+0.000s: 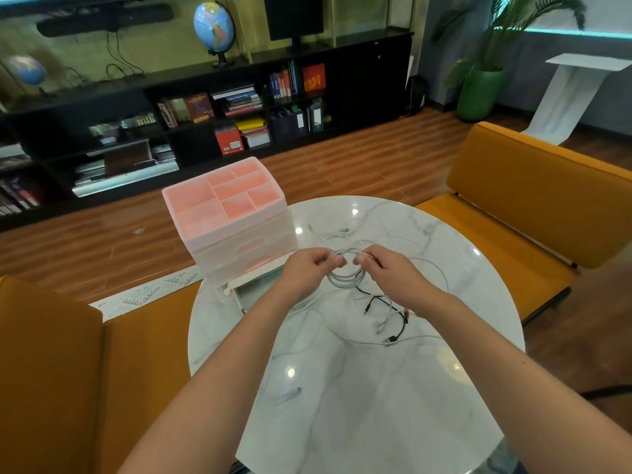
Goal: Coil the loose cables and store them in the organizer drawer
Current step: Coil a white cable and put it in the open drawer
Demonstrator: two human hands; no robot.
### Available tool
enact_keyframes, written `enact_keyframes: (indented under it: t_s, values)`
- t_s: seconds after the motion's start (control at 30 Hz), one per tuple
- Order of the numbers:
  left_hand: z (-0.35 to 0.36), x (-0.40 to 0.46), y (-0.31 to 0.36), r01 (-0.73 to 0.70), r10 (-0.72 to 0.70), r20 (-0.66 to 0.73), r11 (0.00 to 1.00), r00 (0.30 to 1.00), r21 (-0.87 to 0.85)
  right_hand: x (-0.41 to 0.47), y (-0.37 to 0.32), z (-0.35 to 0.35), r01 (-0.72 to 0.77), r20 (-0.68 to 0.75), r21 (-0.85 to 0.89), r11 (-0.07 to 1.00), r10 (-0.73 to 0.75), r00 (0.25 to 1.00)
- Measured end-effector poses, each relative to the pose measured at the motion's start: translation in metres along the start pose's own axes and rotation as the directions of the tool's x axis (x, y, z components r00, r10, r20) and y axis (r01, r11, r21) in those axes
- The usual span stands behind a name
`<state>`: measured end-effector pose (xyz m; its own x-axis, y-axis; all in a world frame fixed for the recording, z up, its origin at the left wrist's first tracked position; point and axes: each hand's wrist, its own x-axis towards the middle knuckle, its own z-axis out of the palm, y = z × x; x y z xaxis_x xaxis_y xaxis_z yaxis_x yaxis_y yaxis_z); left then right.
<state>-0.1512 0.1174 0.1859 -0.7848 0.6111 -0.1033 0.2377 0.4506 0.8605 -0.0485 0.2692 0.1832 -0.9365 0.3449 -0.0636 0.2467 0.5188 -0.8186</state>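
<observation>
A white cable (345,280) is wound into a small coil above the round marble table (461,268). My left hand (307,271) pinches the coil's left side and my right hand (386,271) pinches its right side. A pink and white organizer (225,213) stands at the table's far left. Its bottom drawer (260,282) is pulled out, partly hidden by my left hand. A loose black cable (393,316) lies just under my right wrist. More loose white cables lie behind the hands (337,230) and near the table's front (287,395).
Orange cushioned seats (533,200) flank the table on the right and left (51,354). A dark bookshelf (205,107) with books and a globe lines the far wall. A potted plant (482,87) stands at the back right on the wooden floor.
</observation>
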Motion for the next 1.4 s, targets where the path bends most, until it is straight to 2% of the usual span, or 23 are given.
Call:
enact_keyframes:
  t_s: [0.07,0.2,0.3,0.37,0.47,0.6,0.8,0.83,0.87,0.97,1.0,1.23,1.4]
  values:
    - [0.000,0.001,-0.003,-0.005,0.003,-0.032,0.998,0.999,-0.056,-0.001,0.004,-0.001,-0.028,0.021,0.068,0.997,0.026,0.999]
    - [-0.001,-0.001,-0.007,0.048,-0.054,-0.019,0.968,0.998,-0.247,-0.001,0.021,-0.004,-0.018,0.043,-0.102,0.995,0.022,0.999]
    - [0.001,-0.002,-0.009,0.089,-0.092,0.009,0.925,0.996,-0.370,0.000,0.030,-0.004,-0.038,0.022,-0.130,0.991,0.041,0.999]
    - [0.002,-0.003,-0.010,0.114,-0.111,0.031,0.901,0.993,-0.418,0.002,0.032,-0.003,-0.117,0.001,-0.043,0.992,0.117,0.993]
    - [0.004,-0.004,-0.011,0.144,-0.131,0.059,0.872,0.990,-0.467,0.004,0.031,-0.002,-0.216,-0.071,0.248,0.944,0.240,0.968]
    - [0.007,-0.005,-0.012,0.153,-0.134,0.074,0.854,0.988,-0.498,0.006,0.031,0.007,-0.215,-0.110,0.649,0.730,0.370,0.922]
    - [0.012,-0.001,-0.013,0.156,-0.165,0.030,0.831,0.986,-0.534,0.004,0.023,0.012,-0.197,0.041,0.920,0.338,0.417,0.908]
    - [0.012,-0.001,-0.013,0.169,-0.171,0.047,0.822,0.984,-0.544,0.005,0.022,0.012,-0.193,0.042,0.926,0.324,0.421,0.906]
    - [0.012,-0.001,-0.014,0.183,-0.175,0.068,0.809,0.982,-0.559,0.005,0.022,0.011,-0.198,0.028,0.912,0.359,0.426,0.904]
    - [0.010,-0.003,-0.014,0.225,-0.194,0.117,0.770,0.974,-0.596,0.006,0.026,0.011,-0.262,-0.084,0.727,0.634,0.461,0.883]
    - [0.011,-0.003,-0.014,0.236,-0.195,0.133,0.763,0.972,-0.602,0.006,0.028,0.011,-0.255,-0.107,0.702,0.665,0.452,0.886]
    - [0.016,-0.005,-0.019,0.236,-0.188,0.143,0.800,0.972,-0.551,0.008,0.039,0.014,-0.173,-0.055,0.869,0.464,0.437,0.898]
    - [0.020,-0.003,-0.018,0.199,-0.173,0.100,0.798,0.980,-0.569,0.005,0.033,0.011,-0.202,0.055,0.913,0.354,0.385,0.921]
